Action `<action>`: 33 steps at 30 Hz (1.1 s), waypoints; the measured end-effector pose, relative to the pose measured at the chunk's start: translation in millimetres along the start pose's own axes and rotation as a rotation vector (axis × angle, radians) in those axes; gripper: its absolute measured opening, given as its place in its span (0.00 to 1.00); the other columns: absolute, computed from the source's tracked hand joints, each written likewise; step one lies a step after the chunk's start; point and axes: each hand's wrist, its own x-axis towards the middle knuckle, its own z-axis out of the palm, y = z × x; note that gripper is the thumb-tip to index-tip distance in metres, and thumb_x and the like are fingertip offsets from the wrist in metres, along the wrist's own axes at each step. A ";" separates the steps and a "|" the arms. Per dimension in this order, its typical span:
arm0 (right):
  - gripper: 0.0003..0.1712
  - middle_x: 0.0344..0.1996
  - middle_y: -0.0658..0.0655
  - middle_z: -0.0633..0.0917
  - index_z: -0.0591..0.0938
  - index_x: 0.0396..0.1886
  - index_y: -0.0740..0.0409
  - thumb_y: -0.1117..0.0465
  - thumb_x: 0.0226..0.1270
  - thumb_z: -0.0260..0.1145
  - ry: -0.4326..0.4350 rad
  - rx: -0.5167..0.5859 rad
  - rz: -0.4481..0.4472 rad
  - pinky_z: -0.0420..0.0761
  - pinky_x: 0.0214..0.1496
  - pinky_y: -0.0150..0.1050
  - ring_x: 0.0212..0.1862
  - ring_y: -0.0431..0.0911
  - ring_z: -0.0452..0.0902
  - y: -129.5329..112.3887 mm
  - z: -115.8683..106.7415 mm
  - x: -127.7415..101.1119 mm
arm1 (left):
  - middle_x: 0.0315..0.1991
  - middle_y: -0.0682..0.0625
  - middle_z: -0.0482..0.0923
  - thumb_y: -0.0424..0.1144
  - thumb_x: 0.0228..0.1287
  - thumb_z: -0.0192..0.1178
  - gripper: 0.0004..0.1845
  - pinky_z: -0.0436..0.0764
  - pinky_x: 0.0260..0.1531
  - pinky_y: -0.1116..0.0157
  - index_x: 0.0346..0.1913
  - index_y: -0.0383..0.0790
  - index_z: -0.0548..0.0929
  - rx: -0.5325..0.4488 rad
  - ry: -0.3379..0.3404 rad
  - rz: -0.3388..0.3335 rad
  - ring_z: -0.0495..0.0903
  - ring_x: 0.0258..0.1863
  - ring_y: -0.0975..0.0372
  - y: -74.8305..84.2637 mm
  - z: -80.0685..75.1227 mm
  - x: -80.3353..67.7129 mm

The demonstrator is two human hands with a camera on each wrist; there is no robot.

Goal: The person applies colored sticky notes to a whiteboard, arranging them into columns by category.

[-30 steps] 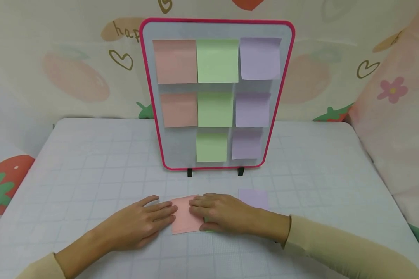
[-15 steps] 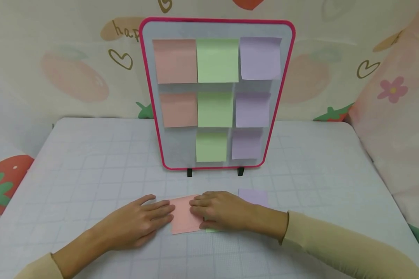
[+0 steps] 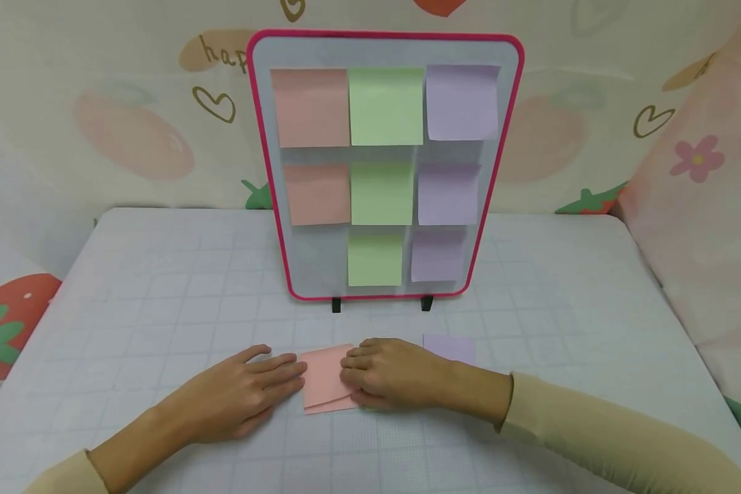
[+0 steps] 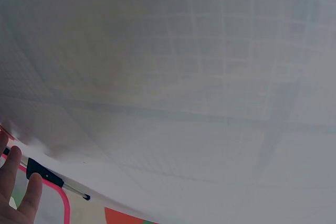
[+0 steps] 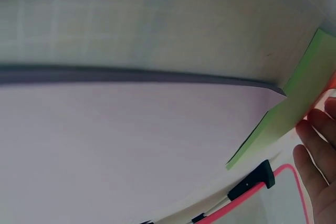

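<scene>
Pink note pad (image 3: 323, 385) lies between both hands, left (image 3: 241, 398) flat, right (image 3: 395, 374) pinching its top sheet.

Both hands (image 3: 321, 387) on pink note (image 3: 323, 385)

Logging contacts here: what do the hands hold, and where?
Right hand pinches the pink note's right edge; left hand presses its left edge.

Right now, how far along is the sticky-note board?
Done: the board carries eight notes, two pink, three green, three purple. Only the bottom-left slot is bare.
In hand: the left hand presses the pink pad flat while the right hand peels its top sheet.
Left: sticking that pink sheet into the bare slot, by the look of it.
</scene>
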 end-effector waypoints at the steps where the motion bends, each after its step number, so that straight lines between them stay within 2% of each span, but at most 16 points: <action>1: 0.06 0.40 0.48 0.86 0.81 0.38 0.53 0.57 0.70 0.62 0.001 0.002 -0.002 0.76 0.62 0.38 0.51 0.42 0.82 0.0 0.0 -0.1 | 0.60 0.49 0.80 0.42 0.57 0.68 0.27 0.77 0.56 0.53 0.61 0.41 0.82 0.000 -0.002 -0.002 0.78 0.60 0.58 0.1 0.2 -0.2; 5: 0.04 0.40 0.48 0.86 0.81 0.38 0.53 0.59 0.70 0.61 0.002 0.001 -0.002 0.76 0.61 0.38 0.51 0.42 0.82 -0.2 0.5 -0.6 | 0.61 0.50 0.80 0.42 0.57 0.68 0.27 0.77 0.56 0.53 0.61 0.41 0.82 -0.001 -0.003 -0.001 0.78 0.61 0.57 0.0 0.9 -0.6; 10: 0.05 0.46 0.49 0.87 0.82 0.41 0.54 0.60 0.71 0.61 -0.023 -0.013 0.001 0.75 0.62 0.37 0.54 0.42 0.81 -1.0 0.9 -1.2 | 0.61 0.50 0.80 0.41 0.60 0.63 0.25 0.77 0.56 0.53 0.61 0.41 0.82 -0.001 -0.002 0.003 0.78 0.61 0.57 -0.3 0.5 -0.4; 16: 0.11 0.50 0.50 0.87 0.85 0.49 0.54 0.62 0.71 0.62 -0.032 -0.014 0.007 0.74 0.64 0.36 0.56 0.41 0.81 -1.2 -1.9 -2.3 | 0.61 0.49 0.80 0.41 0.59 0.65 0.26 0.77 0.56 0.53 0.62 0.40 0.81 0.005 -0.008 -0.002 0.78 0.60 0.58 -0.5 -1.3 0.1; 18: 0.11 0.49 0.50 0.87 0.85 0.49 0.55 0.64 0.70 0.64 -0.005 -0.010 0.006 0.75 0.63 0.36 0.54 0.40 0.82 0.2 -3.3 -2.7 | 0.61 0.49 0.80 0.41 0.64 0.61 0.23 0.77 0.56 0.54 0.62 0.40 0.80 0.008 -0.003 0.001 0.78 0.60 0.57 -1.2 -1.4 0.2; 20: 0.08 0.46 0.49 0.88 0.85 0.45 0.55 0.65 0.69 0.64 0.033 0.002 0.004 0.75 0.62 0.35 0.52 0.39 0.82 2.6 -4.6 -2.5 | 0.61 0.49 0.80 0.42 0.73 0.48 0.21 0.77 0.55 0.53 0.62 0.39 0.81 0.015 0.005 0.001 0.79 0.60 0.57 -2.4 -0.8 0.1; 23: 0.07 0.44 0.48 0.88 0.84 0.43 0.56 0.66 0.68 0.64 0.096 0.026 0.006 0.76 0.60 0.34 0.50 0.38 0.83 6.7 -7.7 -1.8 | 0.61 0.49 0.80 0.41 0.73 0.47 0.22 0.77 0.55 0.53 0.62 0.39 0.80 0.012 0.006 -0.008 0.79 0.60 0.57 -4.8 -1.2 0.1; 25: 0.07 0.42 0.47 0.88 0.84 0.42 0.56 0.67 0.67 0.64 0.133 0.045 0.008 0.78 0.57 0.33 0.46 0.39 0.84 9.4 -9.1 -1.4 | 0.61 0.49 0.80 0.40 0.71 0.51 0.21 0.77 0.55 0.53 0.63 0.39 0.80 0.011 0.002 -0.013 0.79 0.60 0.57 -5.8 -1.5 0.0; 27: 0.08 0.40 0.47 0.88 0.84 0.43 0.56 0.67 0.66 0.65 0.165 0.061 0.013 0.79 0.54 0.33 0.44 0.40 0.84 11.1 -11.1 -1.1 | 0.61 0.49 0.80 0.40 0.61 0.63 0.25 0.77 0.55 0.53 0.63 0.39 0.80 0.001 -0.006 -0.018 0.78 0.60 0.57 -5.9 -2.6 0.0; 33: 0.08 0.38 0.47 0.88 0.83 0.43 0.56 0.67 0.65 0.66 0.229 0.075 0.025 0.81 0.51 0.33 0.41 0.42 0.84 14.4 -14.4 -0.7 | 0.62 0.50 0.79 0.39 0.58 0.67 0.28 0.77 0.55 0.53 0.64 0.39 0.79 -0.010 -0.015 -0.023 0.78 0.61 0.57 -4.3 -3.2 -0.6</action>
